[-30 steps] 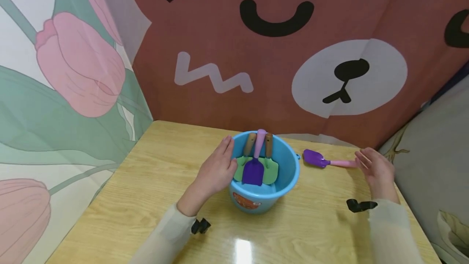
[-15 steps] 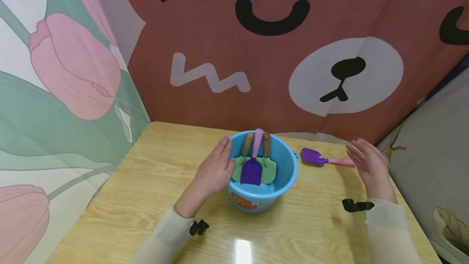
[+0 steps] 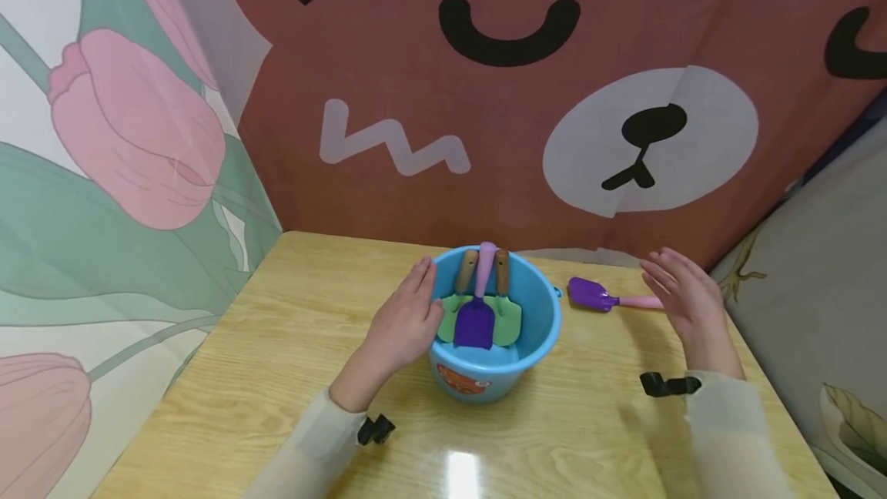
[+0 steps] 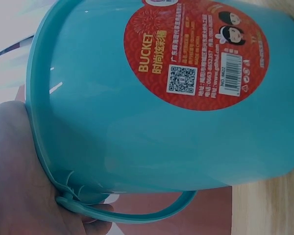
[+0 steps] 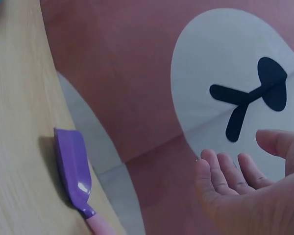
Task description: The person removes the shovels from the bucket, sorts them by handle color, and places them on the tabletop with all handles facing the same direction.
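A light blue bucket (image 3: 478, 383) with a red label stands upright on the table. Inside it lean a toy shovel (image 3: 475, 323) with a purple blade and pink handle, and two green trowels (image 3: 510, 320) with brown handles. My left hand (image 3: 403, 323) rests at the bucket's left rim, fingers straight; the left wrist view shows it against the rim (image 4: 34, 117) by the handle hinge. A second purple shovel (image 3: 590, 293) lies to the right of the bucket. Over its pink handle end my right hand (image 3: 689, 303) is raised, holding nothing, fingers loosely extended.
The wooden table (image 3: 305, 299) ends at the back against a brown bear-face cloth (image 3: 388, 206). Flowered cloth (image 3: 138, 252) hangs at the left, and a grey cloth (image 3: 818, 268) borders the right edge.
My right hand has moved up and to the left, away from the handle of the shovel lying on the table. The left hand stays at the bucket. The head view shifts slightly.
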The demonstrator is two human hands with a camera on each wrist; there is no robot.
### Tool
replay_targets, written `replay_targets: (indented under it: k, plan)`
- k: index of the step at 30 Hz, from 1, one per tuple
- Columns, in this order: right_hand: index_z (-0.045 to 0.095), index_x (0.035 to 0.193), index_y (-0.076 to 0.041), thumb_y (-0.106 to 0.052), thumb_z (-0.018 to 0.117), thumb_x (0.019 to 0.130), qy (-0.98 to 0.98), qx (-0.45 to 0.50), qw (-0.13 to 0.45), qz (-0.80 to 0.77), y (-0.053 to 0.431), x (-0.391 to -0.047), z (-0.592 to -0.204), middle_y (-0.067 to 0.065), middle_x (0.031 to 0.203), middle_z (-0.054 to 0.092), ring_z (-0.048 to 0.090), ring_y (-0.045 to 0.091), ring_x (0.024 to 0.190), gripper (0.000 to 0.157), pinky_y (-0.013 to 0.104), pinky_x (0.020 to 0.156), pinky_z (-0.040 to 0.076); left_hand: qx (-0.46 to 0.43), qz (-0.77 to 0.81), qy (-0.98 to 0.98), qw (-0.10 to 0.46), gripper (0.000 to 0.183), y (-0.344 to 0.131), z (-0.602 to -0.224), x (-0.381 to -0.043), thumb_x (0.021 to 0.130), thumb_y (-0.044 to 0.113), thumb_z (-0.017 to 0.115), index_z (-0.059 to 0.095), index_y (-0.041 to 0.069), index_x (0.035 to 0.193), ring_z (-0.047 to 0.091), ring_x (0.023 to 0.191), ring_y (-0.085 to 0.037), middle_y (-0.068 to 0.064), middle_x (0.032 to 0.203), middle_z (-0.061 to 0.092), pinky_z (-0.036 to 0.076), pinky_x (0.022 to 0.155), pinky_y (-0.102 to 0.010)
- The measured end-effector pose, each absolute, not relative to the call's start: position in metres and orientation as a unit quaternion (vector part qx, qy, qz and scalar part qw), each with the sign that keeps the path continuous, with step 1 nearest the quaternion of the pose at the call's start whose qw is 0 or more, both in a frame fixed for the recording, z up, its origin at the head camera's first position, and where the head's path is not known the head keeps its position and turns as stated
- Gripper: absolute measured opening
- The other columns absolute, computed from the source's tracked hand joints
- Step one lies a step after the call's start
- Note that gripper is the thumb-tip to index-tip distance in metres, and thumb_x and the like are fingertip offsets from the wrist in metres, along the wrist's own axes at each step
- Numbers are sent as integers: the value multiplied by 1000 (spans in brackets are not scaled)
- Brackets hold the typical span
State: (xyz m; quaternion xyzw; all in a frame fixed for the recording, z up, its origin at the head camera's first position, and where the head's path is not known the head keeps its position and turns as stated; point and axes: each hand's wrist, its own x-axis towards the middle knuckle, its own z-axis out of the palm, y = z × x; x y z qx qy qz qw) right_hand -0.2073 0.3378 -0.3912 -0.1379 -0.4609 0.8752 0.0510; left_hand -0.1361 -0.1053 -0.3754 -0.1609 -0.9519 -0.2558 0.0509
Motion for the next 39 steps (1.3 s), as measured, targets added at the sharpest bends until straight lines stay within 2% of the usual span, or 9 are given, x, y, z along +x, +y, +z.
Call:
replay_targets:
  k: [7,16,24,28,32,39]
  plan:
    - [70,120,-16,-15,75,91,-485,-109,45,867,325,-207,-379,0,113,74,73,16,102,29,28,83,61,-161,-255,-952,53,62,-105,-376,-137,106,31,35,26,-1,158,14,156,-27,-14,168,18,22,124,-44]
    - [70,118,-10,-5,63,99,-451,-38,7,892,305,-210,-367,5,109,76,73,21,103,21,32,89,60,-166,-251,-952,62,62,-106,-376,-137,106,30,36,28,-4,157,18,155,-30,-16,168,19,23,124,-44]
    - [68,121,-12,-7,62,100,-473,-8,-7,881,287,-214,-354,3,112,75,71,19,107,23,30,92,58,-167,-252,-951,61,61,-106,-377,-137,106,31,35,28,-3,157,16,155,-28,-17,167,20,22,124,-44]
    - [65,126,-14,-12,64,99,-507,-2,-9,862,275,-218,-346,0,115,74,69,19,113,27,30,98,55,-164,-255,-951,63,61,-106,-376,-136,106,30,35,29,-3,157,16,155,-27,-16,167,19,23,124,-44]
    - [57,135,-14,-19,68,97,-552,-4,-12,833,260,-223,-339,-1,122,70,65,19,120,40,31,104,48,-166,-257,-950,66,61,-106,-375,-135,106,30,35,29,-3,157,16,155,-27,-16,167,20,23,124,-44]
    - [48,145,-11,-22,71,96,-585,18,-36,810,235,-230,-329,4,137,58,62,19,123,55,35,109,41,-165,-258,-950,65,61,-105,-376,-136,106,30,36,29,-3,157,16,156,-27,-16,167,19,23,124,-45]
